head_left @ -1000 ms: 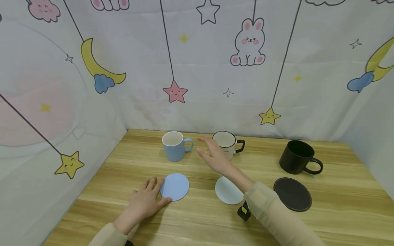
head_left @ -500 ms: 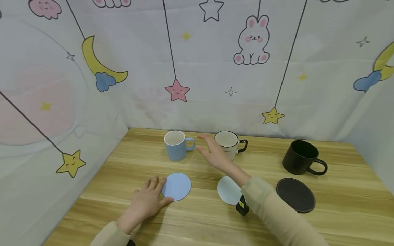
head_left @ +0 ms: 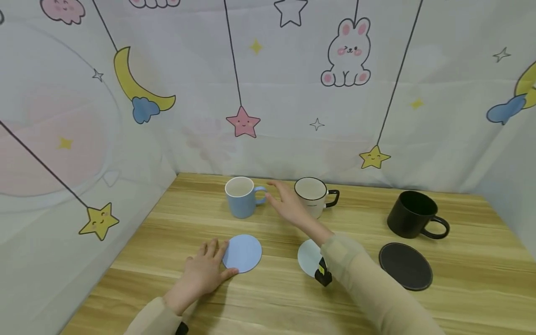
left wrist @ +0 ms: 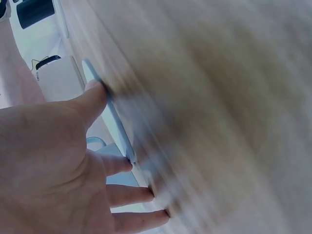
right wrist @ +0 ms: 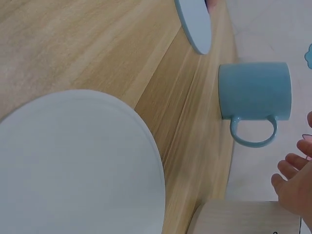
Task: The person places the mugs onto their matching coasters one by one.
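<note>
A round blue coaster (head_left: pixel 244 253) lies flat on the table. My left hand (head_left: pixel 205 267) rests at its near left side, fingers spread; in the left wrist view the thumb (left wrist: pixel 95 95) and index fingertip touch the coaster's edge. Behind it stands a light blue mug (head_left: pixel 240 204), upright, its handle to the right. My right hand (head_left: pixel 289 202) hovers with extended fingers between that handle and a white mug (head_left: pixel 311 191) with black rim and handle, partly covering the white mug. From the right wrist, the fingers (right wrist: pixel 290 168) appear beside the blue mug, holding nothing.
A pale blue-white coaster (head_left: pixel 307 258) lies under my right forearm, partly hidden. On the right a black mug (head_left: pixel 408 218) stands behind a black coaster (head_left: pixel 406 267). A printed cloth (head_left: pixel 284 153) hangs along the table's back edge.
My right hand has shifted slightly left, its fingertips now closer to the blue mug's handle. The head view has turned a little. My left hand stays at the blue coaster.
</note>
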The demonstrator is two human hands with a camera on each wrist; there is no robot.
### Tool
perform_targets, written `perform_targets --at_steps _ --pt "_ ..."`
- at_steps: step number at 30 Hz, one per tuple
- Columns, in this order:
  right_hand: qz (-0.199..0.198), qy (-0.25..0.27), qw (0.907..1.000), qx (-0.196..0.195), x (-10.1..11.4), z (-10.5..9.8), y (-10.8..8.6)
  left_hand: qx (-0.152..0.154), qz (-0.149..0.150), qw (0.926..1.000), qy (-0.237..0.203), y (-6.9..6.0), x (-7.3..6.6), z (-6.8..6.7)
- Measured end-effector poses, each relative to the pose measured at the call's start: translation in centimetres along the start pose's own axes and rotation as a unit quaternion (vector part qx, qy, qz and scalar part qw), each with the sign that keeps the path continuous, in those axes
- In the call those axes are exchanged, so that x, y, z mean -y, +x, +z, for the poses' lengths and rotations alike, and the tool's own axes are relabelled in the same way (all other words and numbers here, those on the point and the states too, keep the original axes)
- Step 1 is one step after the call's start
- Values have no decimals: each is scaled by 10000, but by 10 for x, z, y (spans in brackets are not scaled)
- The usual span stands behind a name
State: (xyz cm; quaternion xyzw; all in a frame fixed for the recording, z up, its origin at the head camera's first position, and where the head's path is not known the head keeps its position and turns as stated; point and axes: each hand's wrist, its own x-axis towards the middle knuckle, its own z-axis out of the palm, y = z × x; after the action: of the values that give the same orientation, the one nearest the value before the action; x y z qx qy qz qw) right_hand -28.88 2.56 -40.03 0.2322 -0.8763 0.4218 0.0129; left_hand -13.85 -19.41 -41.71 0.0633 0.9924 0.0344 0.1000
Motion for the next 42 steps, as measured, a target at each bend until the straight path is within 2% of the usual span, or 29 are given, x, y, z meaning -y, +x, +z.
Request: perform_targets --at_steps 14,22,25,35,42 --pt "223 136 9996 -105 -3 7 10 36 -67 10000 43 2 1 3" --pt "731 982 9925 -31 -5 9 18 -84 -45 9999 62 0 1 3" --pt "810 1071 9909 -50 -8 13 20 -99 -52 9999 81 0 1 3" --pt "693 1163 9908 -84 -14 28 29 -70 -56 9999 82 -2 1 4" --pt "880 1469 9848 -271 -12 40 37 -81 -52 9999 64 -2 2 4"
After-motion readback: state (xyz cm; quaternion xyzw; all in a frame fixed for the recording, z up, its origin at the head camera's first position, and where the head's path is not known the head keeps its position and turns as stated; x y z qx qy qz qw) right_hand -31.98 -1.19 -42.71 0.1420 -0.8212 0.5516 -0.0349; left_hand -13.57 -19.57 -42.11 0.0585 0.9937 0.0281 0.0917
